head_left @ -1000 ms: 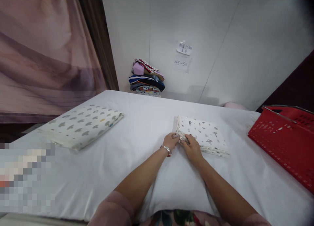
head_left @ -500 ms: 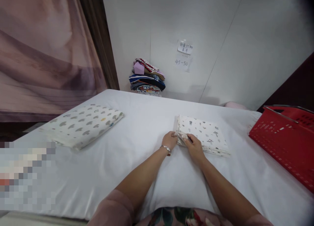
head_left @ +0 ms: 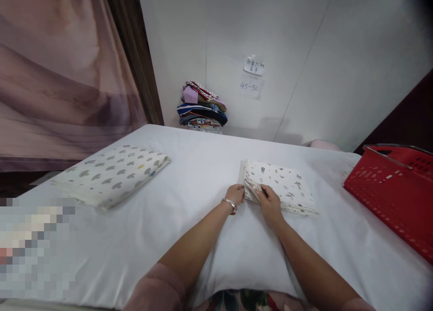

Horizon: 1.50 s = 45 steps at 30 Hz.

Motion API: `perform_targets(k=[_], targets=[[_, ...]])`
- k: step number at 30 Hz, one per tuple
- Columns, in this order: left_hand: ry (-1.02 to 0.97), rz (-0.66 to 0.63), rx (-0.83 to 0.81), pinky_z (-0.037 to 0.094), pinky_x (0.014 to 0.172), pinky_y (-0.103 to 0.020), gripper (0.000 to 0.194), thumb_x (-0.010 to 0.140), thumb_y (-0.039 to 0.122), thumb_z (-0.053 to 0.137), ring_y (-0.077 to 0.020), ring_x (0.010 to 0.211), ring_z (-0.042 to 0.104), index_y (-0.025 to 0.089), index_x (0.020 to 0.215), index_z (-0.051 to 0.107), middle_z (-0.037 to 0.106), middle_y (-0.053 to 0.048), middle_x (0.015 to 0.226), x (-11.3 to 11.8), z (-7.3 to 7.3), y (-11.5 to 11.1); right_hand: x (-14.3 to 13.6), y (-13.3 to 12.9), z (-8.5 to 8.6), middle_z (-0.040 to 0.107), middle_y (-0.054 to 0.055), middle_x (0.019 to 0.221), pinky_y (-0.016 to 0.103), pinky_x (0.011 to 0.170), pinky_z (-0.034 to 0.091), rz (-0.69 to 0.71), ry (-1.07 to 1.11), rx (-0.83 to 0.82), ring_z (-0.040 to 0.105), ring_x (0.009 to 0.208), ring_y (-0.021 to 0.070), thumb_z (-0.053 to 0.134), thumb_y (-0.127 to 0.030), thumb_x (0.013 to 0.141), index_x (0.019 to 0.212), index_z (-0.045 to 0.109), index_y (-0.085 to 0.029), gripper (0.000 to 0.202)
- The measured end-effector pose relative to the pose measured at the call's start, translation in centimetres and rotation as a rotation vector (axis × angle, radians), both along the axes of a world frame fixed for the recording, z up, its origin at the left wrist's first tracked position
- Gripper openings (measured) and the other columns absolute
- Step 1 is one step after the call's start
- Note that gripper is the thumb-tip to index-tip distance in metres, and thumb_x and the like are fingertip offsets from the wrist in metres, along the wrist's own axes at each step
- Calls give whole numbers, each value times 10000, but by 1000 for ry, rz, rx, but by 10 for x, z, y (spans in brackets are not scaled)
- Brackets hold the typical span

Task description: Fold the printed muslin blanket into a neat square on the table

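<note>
A folded white cloth with small dark prints [head_left: 284, 182] lies on the white-covered table [head_left: 199, 166], right of centre. My right hand [head_left: 270, 206] grips its near left corner, the thumb on top and the fingers curled around the layered edge. Right beside that corner is my left hand [head_left: 236, 194], its fingers pressed together at the cloth's left edge; the fingertips are partly hidden, and a silver bracelet circles the wrist. Another folded cloth, with grey leaf-like prints [head_left: 118, 173], rests at the left of the table, touched by neither hand.
A red plastic basket [head_left: 392, 189] with a metal handle stands at the right edge. Behind the table, a stack of folded fabrics [head_left: 203, 108] is against the wall, near two paper notes [head_left: 252, 76]. A pink curtain [head_left: 67, 76] hangs at the left.
My left hand has shifted very slightly down at the cloth's edge. My right hand keeps its grip on the corner. The view has tilted slightly.
</note>
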<state>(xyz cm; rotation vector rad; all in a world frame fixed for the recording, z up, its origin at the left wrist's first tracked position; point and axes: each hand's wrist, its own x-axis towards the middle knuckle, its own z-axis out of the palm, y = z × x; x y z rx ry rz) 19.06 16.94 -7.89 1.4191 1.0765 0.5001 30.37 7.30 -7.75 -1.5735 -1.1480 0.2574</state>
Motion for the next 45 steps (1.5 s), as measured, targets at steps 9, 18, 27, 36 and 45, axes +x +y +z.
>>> perform_targets(k=[9, 18, 27, 36, 45], targets=[[188, -56, 116, 371, 459, -213, 257, 680, 414, 614, -120, 495, 505, 170, 759, 625, 612, -24, 641, -8, 6, -11, 0, -1, 0, 609, 45, 883, 316, 735, 426, -6, -112, 1, 535, 804, 187, 498, -397, 796, 954, 586, -182, 281], [10, 19, 57, 376, 443, -190, 153, 714, 197, 559, -80, 425, 502, 152, 860, 552, 649, -9, 684, -1, 6, -13, 0, -2, -4, 568, 86, 1071, 390, 882, 388, 126, -507, -47, 497, 1003, 229, 465, -282, 813, 1103, 522, -209, 304], [-125, -50, 368, 404, 563, -206, 256, 762, 223, 502, -105, 591, 557, 206, 1016, 485, 632, 23, 704, -6, 7, -16, 8, 3, -6, 555, 98, 1137, 421, 899, 387, 70, -530, -85, 493, 1045, 244, 436, -208, 775, 1207, 469, -182, 433], [394, -13, 466, 410, 744, -269, 354, 769, 472, 490, -187, 888, 570, 185, 953, 589, 608, -63, 993, -13, 9, 1, 18, 6, 12, 624, 41, 1039, 348, 752, 453, 2, -252, -145, 572, 874, 223, 487, -329, 771, 1153, 541, -206, 404], [546, -85, 541, 430, 723, -302, 201, 705, 316, 549, -233, 903, 584, 155, 819, 588, 602, -110, 965, 16, 11, -8, 20, 11, 16, 614, 45, 1072, 363, 826, 434, 1, -281, -89, 557, 946, 223, 482, -333, 775, 1137, 548, -203, 390]])
